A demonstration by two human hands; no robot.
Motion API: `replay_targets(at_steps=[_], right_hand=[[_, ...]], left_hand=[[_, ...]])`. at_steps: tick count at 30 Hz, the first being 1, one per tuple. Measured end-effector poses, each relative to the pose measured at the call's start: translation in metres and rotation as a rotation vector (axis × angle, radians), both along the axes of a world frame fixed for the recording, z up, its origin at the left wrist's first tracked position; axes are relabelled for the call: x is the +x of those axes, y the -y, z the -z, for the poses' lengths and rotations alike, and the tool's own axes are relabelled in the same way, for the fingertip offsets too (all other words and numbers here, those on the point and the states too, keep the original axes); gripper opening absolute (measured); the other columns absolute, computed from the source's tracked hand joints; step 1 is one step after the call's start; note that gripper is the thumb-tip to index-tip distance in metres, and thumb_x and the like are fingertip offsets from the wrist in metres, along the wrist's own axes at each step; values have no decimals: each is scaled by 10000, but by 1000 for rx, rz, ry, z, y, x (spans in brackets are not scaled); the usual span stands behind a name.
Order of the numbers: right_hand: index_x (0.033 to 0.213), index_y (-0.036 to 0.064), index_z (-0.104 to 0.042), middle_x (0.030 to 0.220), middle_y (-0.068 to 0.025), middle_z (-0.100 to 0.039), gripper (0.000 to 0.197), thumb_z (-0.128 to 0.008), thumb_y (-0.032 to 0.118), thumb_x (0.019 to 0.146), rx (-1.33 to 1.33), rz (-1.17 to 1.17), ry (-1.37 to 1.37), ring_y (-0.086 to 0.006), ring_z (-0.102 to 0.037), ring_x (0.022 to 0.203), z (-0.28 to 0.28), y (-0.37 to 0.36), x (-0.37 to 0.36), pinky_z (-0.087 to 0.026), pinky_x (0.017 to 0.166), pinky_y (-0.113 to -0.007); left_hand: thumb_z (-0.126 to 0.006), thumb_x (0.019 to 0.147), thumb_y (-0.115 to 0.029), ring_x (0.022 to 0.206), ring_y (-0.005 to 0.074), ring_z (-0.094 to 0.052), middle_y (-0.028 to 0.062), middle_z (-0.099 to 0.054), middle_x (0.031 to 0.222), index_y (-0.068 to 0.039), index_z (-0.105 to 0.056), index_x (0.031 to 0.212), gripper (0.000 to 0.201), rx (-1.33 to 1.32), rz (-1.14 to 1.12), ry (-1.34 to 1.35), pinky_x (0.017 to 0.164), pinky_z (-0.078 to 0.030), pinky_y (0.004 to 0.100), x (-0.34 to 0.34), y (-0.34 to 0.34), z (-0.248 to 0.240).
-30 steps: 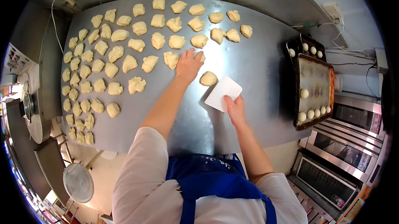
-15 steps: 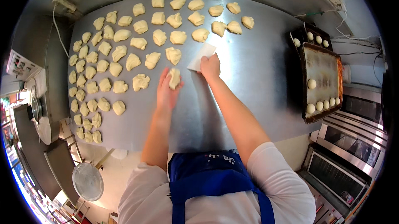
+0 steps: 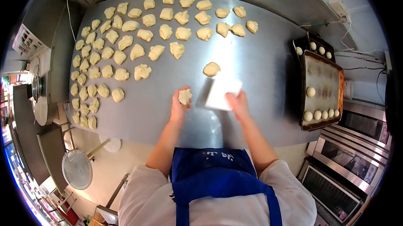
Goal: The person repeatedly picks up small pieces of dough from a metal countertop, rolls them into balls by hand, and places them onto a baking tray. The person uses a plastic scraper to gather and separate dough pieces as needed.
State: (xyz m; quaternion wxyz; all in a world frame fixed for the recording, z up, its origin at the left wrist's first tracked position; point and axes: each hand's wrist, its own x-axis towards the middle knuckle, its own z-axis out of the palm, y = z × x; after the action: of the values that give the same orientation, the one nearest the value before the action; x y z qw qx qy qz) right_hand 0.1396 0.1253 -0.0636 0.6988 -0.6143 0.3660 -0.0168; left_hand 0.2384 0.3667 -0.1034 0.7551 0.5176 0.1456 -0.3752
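In my left hand (image 3: 178, 107) rests a ragged piece of pale dough (image 3: 185, 97), with the fingers curled round it just over the table. My right hand (image 3: 238, 103) grips a flat white dough scraper (image 3: 223, 93), blurred by motion. Beyond the scraper, a rounder dough piece (image 3: 211, 69) lies alone on the metal table (image 3: 260, 66), touched by neither hand. Many uneven dough pieces (image 3: 142, 71) are spread in rows over the left and far parts of the table.
At the table's right end sits a dark baking tray (image 3: 321, 75) with several smooth dough balls (image 3: 317, 115) on it. A second tray (image 3: 325, 57) with more balls lies behind it. Glass-doored ovens (image 3: 347, 154) stand at the right; a round fan (image 3: 77, 169) is at the lower left.
A dough piece now lies on the table where my hands were. Both hands have drawn back toward me, the right one with the scraper shifting rightward, the left still holding dough.
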Motion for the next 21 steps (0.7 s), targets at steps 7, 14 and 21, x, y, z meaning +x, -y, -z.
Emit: replay_targets(at_steps=[7,14,21], right_hand=[[1317,-72,-593,1385,-242,-587,547,-761,239,900,-1262,76,-72,-387,-576,1253,54,134,-12,-474,1068,-472],[1205,103,-681,1243,-166,-616,349,-742,127,863,-1073,-605,376,-389,-582,1162,32,23,118,-505,991,-461],[1052,69,-696,1110,-115,-609,235,-759,115,830,-831,-713,399,-341,-598,1060,-1,43,26,-533,883,-449]], left_hand=[[-678,975,-181,1150,356,-662,170,-687,1243,-51,-569,1431,487,894,140,943,967,-545,428,-46,3,-30],[-730,951,-158,1034,372,-705,156,-729,1217,-60,-717,1242,308,1028,142,959,906,-572,440,-70,11,-53],[-784,884,-135,1097,381,-659,116,-716,1165,-82,-739,1134,259,1271,165,1335,917,-550,454,-97,-57,-23]])
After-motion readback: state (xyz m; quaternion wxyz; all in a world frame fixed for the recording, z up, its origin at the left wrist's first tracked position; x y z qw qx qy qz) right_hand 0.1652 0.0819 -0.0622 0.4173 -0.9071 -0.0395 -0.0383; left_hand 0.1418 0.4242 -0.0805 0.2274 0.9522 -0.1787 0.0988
